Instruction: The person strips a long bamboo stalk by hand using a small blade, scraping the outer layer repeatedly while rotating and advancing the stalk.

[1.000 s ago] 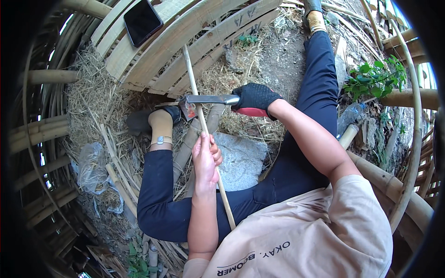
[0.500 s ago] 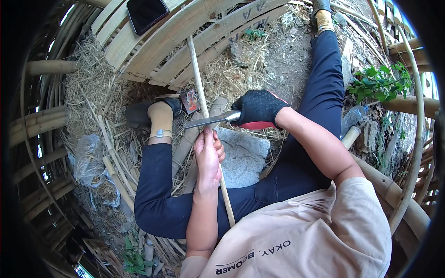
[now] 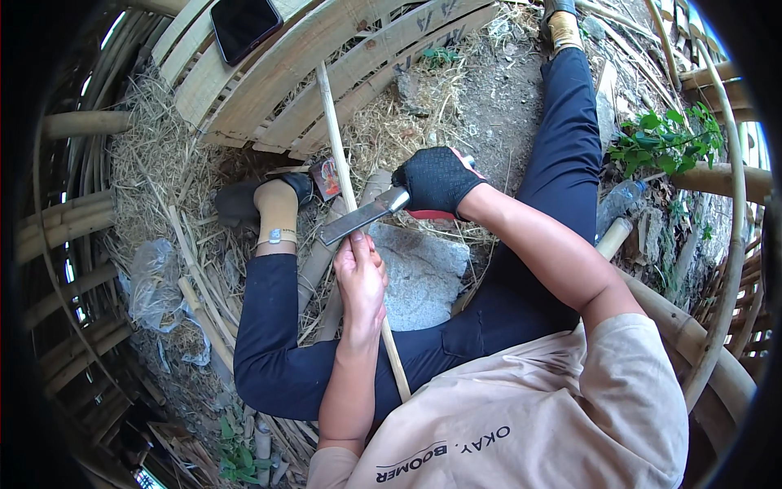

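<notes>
My left hand (image 3: 360,281), bare, is closed around a long pale wooden stick (image 3: 336,138). The stick slants from the slatted wood at the top down to my shirt. In my right hand (image 3: 440,183), inside a black and red glove, is a knife (image 3: 358,220) with a flat, square-ended steel blade. Its handle is mostly hidden in my fist. The blade lies across the stick just above my left thumb, its broad face showing. Beneath the stick and my left hand, a flat grey stone (image 3: 423,277) rests on the ground between my legs.
A slatted wooden crate or pallet (image 3: 285,73) stands at the top, with a phone (image 3: 244,28) on it. A crumpled plastic bag (image 3: 155,285) and straw lie at left. A plastic bottle (image 3: 623,200) and leafy plant (image 3: 668,143) are at right, by bamboo poles (image 3: 676,334).
My right hand has shifted slightly left and up. The blade has turned from nearly edge-on to showing its broad face, its tip lower. My left hand keeps its hold on the stick.
</notes>
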The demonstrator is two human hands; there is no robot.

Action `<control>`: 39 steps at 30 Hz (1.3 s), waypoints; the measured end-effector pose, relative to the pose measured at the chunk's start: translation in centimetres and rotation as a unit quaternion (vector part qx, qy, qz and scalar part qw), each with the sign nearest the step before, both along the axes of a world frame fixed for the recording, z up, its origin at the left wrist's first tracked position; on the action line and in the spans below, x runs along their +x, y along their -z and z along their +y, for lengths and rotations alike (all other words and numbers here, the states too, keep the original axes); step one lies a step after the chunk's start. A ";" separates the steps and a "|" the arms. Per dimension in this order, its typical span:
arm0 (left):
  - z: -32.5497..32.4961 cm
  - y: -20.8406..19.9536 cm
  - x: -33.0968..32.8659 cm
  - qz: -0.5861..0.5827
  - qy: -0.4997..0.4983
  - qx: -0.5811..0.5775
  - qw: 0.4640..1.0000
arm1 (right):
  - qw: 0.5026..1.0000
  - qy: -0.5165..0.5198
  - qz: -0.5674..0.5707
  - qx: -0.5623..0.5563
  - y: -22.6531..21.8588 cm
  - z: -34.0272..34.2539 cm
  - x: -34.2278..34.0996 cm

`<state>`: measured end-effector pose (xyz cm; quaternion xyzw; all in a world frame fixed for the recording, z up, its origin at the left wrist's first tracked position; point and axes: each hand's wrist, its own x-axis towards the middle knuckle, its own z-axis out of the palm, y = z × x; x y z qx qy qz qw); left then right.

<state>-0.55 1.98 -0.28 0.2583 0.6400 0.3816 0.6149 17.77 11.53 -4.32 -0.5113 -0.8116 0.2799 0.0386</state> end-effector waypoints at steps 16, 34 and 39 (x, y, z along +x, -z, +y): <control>-0.3 -0.1 0.2 -0.043 0.009 -0.012 0.999 | 0.994 0.080 0.048 -0.056 -1.3 1.2 2.3; -1.6 -0.8 0.5 -0.012 0.025 -0.006 1.000 | 0.988 0.148 0.013 -0.037 -0.1 2.3 1.3; -1.4 -0.1 0.1 -0.045 0.023 -0.008 0.999 | 0.989 0.138 0.029 -0.042 -0.5 2.2 2.2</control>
